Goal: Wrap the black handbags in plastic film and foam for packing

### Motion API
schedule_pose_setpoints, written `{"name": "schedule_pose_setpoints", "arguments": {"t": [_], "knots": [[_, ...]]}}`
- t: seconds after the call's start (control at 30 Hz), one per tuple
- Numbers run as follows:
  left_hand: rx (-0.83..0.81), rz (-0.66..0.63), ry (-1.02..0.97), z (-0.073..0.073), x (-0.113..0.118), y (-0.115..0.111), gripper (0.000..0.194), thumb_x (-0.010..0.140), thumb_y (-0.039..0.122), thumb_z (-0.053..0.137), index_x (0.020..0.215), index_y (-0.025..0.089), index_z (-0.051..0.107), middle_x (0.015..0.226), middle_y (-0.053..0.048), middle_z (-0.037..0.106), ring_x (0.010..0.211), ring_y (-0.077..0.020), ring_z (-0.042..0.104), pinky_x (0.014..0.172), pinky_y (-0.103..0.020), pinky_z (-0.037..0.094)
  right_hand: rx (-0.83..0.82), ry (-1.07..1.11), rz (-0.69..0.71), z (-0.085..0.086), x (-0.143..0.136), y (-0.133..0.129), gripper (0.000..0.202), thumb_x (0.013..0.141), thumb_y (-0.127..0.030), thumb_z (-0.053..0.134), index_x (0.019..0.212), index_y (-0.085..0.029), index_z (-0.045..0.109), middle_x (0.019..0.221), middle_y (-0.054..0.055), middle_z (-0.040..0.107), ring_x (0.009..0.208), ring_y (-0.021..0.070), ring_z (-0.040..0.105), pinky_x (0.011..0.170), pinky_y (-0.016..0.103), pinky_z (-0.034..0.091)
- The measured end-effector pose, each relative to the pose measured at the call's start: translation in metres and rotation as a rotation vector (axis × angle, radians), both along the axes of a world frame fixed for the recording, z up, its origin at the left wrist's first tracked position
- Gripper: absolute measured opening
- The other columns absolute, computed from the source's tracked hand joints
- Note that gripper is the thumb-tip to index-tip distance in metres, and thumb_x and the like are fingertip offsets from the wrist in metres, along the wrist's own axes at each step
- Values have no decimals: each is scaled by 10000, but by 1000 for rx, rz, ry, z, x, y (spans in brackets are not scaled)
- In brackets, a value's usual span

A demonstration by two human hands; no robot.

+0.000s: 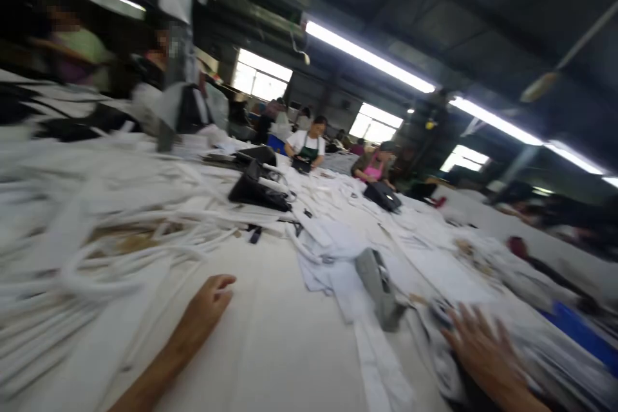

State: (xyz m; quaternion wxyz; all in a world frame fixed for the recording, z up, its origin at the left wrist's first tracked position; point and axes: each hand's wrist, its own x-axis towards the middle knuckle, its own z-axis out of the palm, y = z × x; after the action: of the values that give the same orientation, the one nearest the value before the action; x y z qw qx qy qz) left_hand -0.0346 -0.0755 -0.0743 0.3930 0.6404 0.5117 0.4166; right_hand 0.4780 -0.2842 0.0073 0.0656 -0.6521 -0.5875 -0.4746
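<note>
My left hand [208, 301] is above the pale tabletop [270, 335] at lower left, its fingers a little bent and apart, holding nothing. At lower right my right hand [485, 347] is spread, next to a blurred white and dark item [441, 360] at the table's edge; whether it touches that item is unclear. Between the hands stands a grey tape dispenser [379, 290], with white sheets [333, 251] beside and under it.
White tubing [106, 270] lies coiled at left. Black bags [258, 190] are on the table farther back, by a post [176, 64]. Two people [309, 145] [375, 167] work with black bags across the table. A blue item [584, 335] is at far right.
</note>
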Motion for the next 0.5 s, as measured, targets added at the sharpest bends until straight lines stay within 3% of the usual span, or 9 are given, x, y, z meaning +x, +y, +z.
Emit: {"name": "schedule_pose_setpoints", "arguments": {"t": [0.03,0.07,0.13,0.23,0.37,0.5], "knots": [[0,-21,12,-6,-1,6,444,709,464,481,1017,175,615,1106,-107,645,984,-259,637,904,-386,507,-24,2,-47,8,-5,-6,109,829,-342,619,833,-281,709,1175,109,660,1177,345,537,1052,577,291],[14,-27,19,-12,-1,13,448,706,482,500,1022,187,619,1111,-100,645,966,-259,645,902,-387,514,-113,-7,-94,16,-12,-4,209,824,-378,615,960,-256,715,1187,127,656,1231,341,497,1096,568,238],[92,-67,13,-21,-1,20,417,719,479,510,1014,208,627,1117,-82,645,988,-252,638,921,-375,512,-261,-42,-101,28,-37,17,378,829,-415,617,1144,-210,666,1300,126,594,1337,308,386,1149,537,158],[204,-106,8,-18,3,9,330,757,414,482,974,217,635,1073,-73,654,1027,-248,620,948,-388,503,-406,-90,76,32,-96,65,454,812,-432,668,1197,-195,625,1363,116,543,1382,298,313,1170,531,113],[320,-150,32,17,18,-18,268,829,279,462,1031,214,625,1122,-81,630,1084,-238,586,992,-425,470,-526,-117,363,20,-182,118,488,739,-448,751,1130,-176,646,1291,121,595,1344,314,372,1173,535,128],[445,-354,-51,53,32,-32,342,873,176,480,1199,240,563,1238,-69,574,1158,-185,537,1028,-340,438,-654,-112,682,-11,-254,158,447,713,-428,769,1048,-156,652,1180,120,645,1278,304,452,1164,506,224]]}}
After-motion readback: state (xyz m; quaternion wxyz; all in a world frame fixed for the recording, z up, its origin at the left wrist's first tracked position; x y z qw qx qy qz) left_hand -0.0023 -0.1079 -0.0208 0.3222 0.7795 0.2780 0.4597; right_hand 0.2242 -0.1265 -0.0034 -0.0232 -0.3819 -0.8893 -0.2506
